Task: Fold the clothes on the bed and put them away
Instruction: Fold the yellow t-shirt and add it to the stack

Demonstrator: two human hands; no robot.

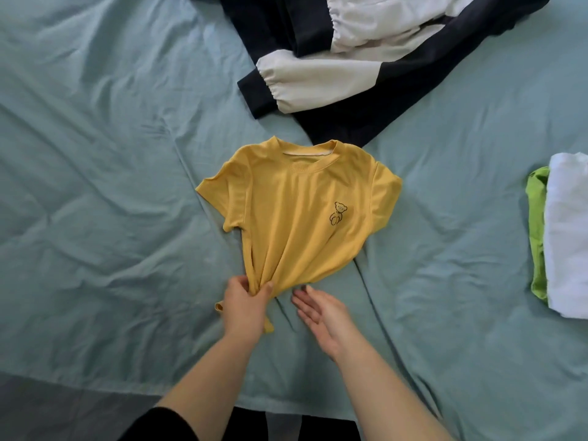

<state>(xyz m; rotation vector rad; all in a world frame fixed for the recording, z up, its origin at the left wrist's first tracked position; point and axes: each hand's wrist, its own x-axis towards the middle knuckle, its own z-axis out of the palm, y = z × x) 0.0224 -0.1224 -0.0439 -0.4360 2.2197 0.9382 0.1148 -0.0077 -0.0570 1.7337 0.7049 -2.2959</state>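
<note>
A small yellow T-shirt [296, 211] with a little bear print lies face up in the middle of the bed, collar pointing away from me. Its hem is bunched together at the near end. My left hand [246, 308] pinches that gathered hem, and a bit of yellow cloth sticks out under the palm. My right hand [321, 311] hovers just right of the hem, palm up with fingers spread, holding nothing. A navy and white jacket [346, 62] lies unfolded at the far side, its edge just behind the shirt's collar.
The bed is covered by a wrinkled teal sheet [95, 186]. At the right edge sits a folded stack: a white garment [568, 237] on top of a green one [537, 230]. The bed's near edge [95, 386] runs along the bottom, with dark floor below.
</note>
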